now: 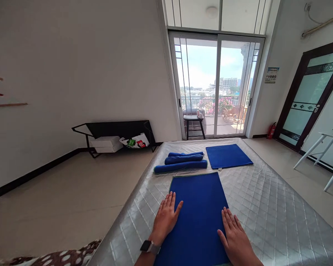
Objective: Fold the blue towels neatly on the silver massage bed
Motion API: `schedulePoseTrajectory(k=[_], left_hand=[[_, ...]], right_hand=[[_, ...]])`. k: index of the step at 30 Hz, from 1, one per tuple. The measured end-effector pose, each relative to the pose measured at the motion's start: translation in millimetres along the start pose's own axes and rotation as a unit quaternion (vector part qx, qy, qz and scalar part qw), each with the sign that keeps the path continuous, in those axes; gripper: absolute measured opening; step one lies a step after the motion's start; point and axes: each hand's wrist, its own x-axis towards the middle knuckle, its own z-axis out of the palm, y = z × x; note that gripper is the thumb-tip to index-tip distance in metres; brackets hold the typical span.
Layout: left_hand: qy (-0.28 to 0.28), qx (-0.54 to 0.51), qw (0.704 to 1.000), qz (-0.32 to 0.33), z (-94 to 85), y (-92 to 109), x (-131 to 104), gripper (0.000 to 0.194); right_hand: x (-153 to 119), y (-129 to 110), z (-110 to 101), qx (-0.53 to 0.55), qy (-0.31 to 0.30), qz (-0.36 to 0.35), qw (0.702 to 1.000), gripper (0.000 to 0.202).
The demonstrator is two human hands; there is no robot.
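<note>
A blue cloth [198, 214] with a thin green edge lies spread flat on a silver quilted mattress [269, 207]. My left hand [166, 214], a watch on its wrist, rests flat on the cloth's left edge with the fingers stretched out. On the opposite edge lies my right hand [234, 232], palm down, its thumb spread over the cloth. Beyond them are several rolled blue cloths [183, 167] side by side. To their right, another blue cloth [229, 156] lies flat, a small white tag at its near edge.
A black rack [119, 129] with white boxes [107, 144] stands by the left wall. Sliding glass doors [218, 85] are behind the mattress, with a stool [193, 120] there. At right are a fire extinguisher [271, 131] and a white table [331, 136]. Brown spotted fabric [69, 256] lies at lower left.
</note>
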Motion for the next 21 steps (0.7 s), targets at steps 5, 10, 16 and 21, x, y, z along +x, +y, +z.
schedulePoseTrajectory(k=[5, 10, 16, 21], left_hand=[[0.0, 0.02, 0.999, 0.034, -4.2, -10.4, 1.3, 0.073], [0.067, 0.013, 0.996, 0.049, -35.3, 33.4, -2.2, 0.069], [-0.007, -0.034, 0.972, 0.231, -44.0, 140.6, -50.2, 0.061], [-0.078, -0.038, 0.973, 0.215, -34.3, 132.7, -69.3, 0.06]], right_hand=[[0.4, -5.4, -2.4, 0.015, 0.007, 0.001, 1.0, 0.068], [0.5, -6.9, -2.0, 0.02, 0.019, -0.008, 1.0, 0.068], [1.6, -5.2, 5.5, 0.005, 0.024, -0.014, 1.0, 0.066], [1.4, -5.0, 4.7, 0.01, 0.018, -0.016, 1.0, 0.065]])
